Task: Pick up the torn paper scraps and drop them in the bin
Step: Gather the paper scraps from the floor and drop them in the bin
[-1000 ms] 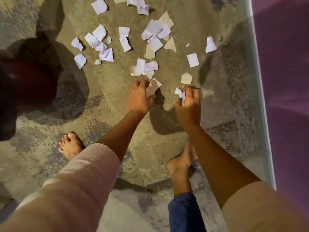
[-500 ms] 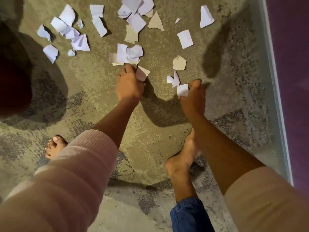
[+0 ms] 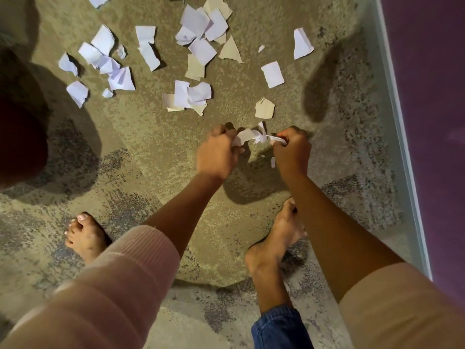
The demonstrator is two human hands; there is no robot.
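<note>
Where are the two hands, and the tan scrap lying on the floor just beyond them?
left hand (image 3: 217, 151), head view, back of the hand.
right hand (image 3: 292, 151), head view, back of the hand.
tan scrap (image 3: 264, 108), head view, middle of the paper.

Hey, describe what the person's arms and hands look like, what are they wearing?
Long pale pink sleeves, pushed up so both forearms are bare: the left sleeve is ribbed knit, the right sleeve looks smoother. The left hand and right hand are ungloved; no watch or bracelet shows.
</note>
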